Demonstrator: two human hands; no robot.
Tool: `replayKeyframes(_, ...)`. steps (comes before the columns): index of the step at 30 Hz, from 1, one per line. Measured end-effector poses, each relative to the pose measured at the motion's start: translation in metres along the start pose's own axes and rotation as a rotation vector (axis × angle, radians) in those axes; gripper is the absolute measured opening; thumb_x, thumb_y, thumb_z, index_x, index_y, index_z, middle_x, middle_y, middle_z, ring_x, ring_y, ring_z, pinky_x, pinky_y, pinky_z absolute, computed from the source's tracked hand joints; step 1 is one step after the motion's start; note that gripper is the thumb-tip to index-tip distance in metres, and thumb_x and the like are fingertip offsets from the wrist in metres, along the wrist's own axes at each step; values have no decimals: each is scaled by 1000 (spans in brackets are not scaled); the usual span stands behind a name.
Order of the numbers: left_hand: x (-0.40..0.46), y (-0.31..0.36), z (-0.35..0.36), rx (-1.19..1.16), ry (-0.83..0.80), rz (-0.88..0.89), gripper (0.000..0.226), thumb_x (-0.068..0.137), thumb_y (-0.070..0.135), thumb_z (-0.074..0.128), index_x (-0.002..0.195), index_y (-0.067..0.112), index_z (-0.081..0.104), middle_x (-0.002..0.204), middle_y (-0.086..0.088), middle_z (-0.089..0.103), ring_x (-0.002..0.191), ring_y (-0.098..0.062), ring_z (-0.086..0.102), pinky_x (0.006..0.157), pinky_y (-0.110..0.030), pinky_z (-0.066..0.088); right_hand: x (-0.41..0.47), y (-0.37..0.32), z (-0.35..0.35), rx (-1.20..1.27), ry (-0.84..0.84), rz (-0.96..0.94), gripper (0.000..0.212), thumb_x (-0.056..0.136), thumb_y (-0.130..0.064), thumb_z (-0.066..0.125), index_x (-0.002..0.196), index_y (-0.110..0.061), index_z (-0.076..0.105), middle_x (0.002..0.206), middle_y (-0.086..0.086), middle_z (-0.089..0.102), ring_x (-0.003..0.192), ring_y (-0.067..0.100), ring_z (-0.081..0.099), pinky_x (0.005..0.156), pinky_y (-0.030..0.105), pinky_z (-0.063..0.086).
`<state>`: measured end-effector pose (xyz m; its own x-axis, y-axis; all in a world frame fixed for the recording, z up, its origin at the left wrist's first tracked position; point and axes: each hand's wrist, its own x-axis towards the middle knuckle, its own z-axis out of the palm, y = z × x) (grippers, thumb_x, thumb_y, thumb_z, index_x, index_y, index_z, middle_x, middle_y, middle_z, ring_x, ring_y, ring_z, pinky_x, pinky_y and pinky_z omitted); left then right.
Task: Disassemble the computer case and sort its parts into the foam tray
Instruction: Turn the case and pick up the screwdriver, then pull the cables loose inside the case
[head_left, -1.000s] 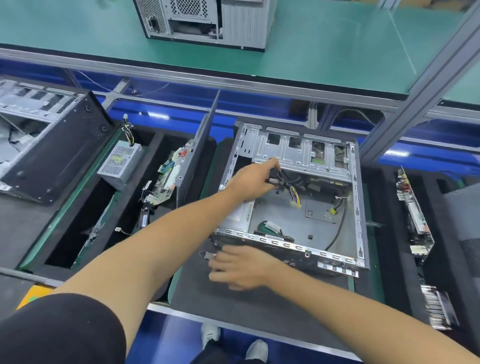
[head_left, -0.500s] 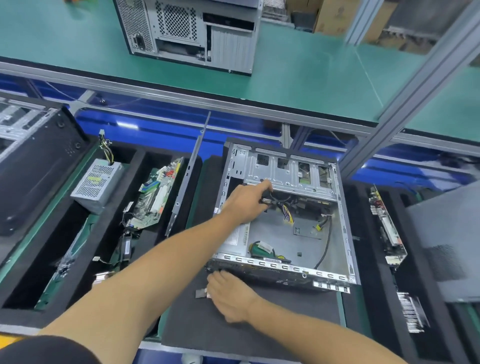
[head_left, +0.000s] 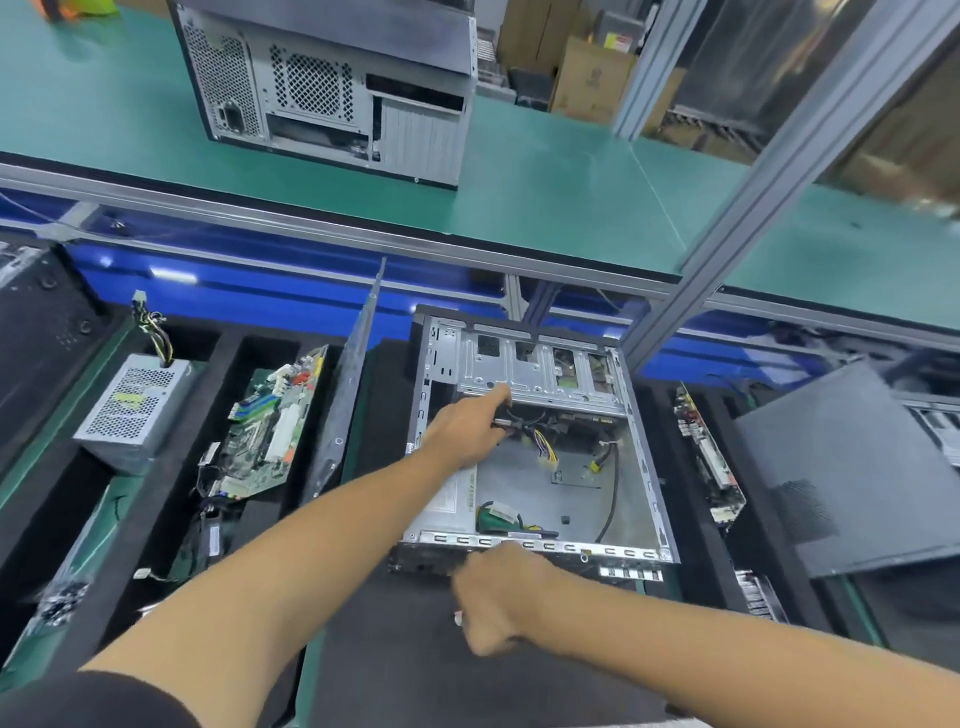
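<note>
An open metal computer case (head_left: 644, 452) lies on its side on black foam in the middle. Inside it, loose cables (head_left: 540, 441) hang near the drive cage. My left hand (head_left: 467, 426) reaches into the case and grips the black cable bundle at its upper left. My right hand (head_left: 498, 597) is at the case's near front edge, fingers curled; it seems to pinch a small pale part, but blur hides what it is. The foam tray (head_left: 228, 343) on the left holds a grey power supply (head_left: 135, 405), a green motherboard (head_left: 270, 426) and an upright side panel (head_left: 348, 384).
Another closed computer case (head_left: 332, 88) stands on the green bench behind. A dark panel (head_left: 852, 467) leans at the right, beside circuit cards (head_left: 706, 457) in foam slots. An aluminium post (head_left: 769, 166) rises just behind the open case. A black case (head_left: 36, 332) lies at far left.
My head has tilted up, so everything sits lower in view. My left hand stays on the cables. My right hand has moved right along the case's front edge and curled its fingers.
</note>
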<state>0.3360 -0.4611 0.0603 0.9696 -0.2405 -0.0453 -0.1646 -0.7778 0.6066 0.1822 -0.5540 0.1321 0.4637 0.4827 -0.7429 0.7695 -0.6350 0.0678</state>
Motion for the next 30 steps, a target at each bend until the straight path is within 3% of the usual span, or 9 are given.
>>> replayKeyframes(5,-1,2,-5,-28,-43,-12,29,93,29,65,106,37,41,85,3,68,76,-26,64,70,-47,57,-36,50,-32,335,-71,132,25,91,-34,49,78,-13,56,73,8,63,63,26,59,55,29,40)
replayKeyframes(7,-2,3,-6,-32,-42,-15,31,92,26,65,107,37,40,85,4,67,74,-26,64,69,-46,57,-38,87,-44,630,-151,120,20,92,-28,51,85,-11,59,81,9,68,62,22,68,55,31,50)
replayKeyframes(9,-2,4,-6,-18,-43,-33,34,91,21,63,107,39,39,86,4,67,73,-27,64,67,-44,56,-41,130,-50,914,-225,103,14,92,-16,52,91,-3,58,90,13,65,71,31,73,63,42,60)
replayKeyframes(12,-2,6,-7,4,-56,-78,37,91,17,61,110,40,38,89,2,68,74,-26,65,69,-44,56,-45,186,-37,1149,-101,80,13,81,-18,54,87,-7,58,84,7,72,85,30,77,65,37,60)
replayKeyframes(14,0,6,-5,8,-75,-102,37,93,22,62,119,35,40,95,2,68,83,-26,67,75,-44,56,-38,208,-15,1259,66,93,6,86,-16,51,83,-11,54,85,4,77,94,25,77,65,29,54)
replayKeyframes(16,1,6,-3,54,-78,-134,44,94,28,62,132,28,40,107,2,68,96,-26,67,84,-43,55,-20,223,8,1394,230,135,20,95,-6,45,76,-11,48,88,10,78,97,26,77,58,22,51)
replayKeyframes(19,3,7,1,135,-52,-159,41,97,30,58,134,24,41,112,-3,69,98,-28,66,88,-46,54,6,229,31,1589,214,167,18,98,-5,40,83,-8,48,100,23,76,100,32,76,56,26,59)
replayKeyframes(24,5,10,1,169,-34,-164,22,105,34,50,126,26,52,107,6,72,91,-19,66,83,-38,54,29,236,41,1666,77,93,27,104,-18,33,116,-3,52,110,20,76,104,35,74,65,43,63)
replayKeyframes(30,6,15,1,107,-33,-245,20,107,33,47,96,31,64,75,22,65,64,17,58,54,-11,34,28,243,40,1460,17,59,14,96,-12,41,89,-9,53,101,18,78,97,31,76,72,38,60)
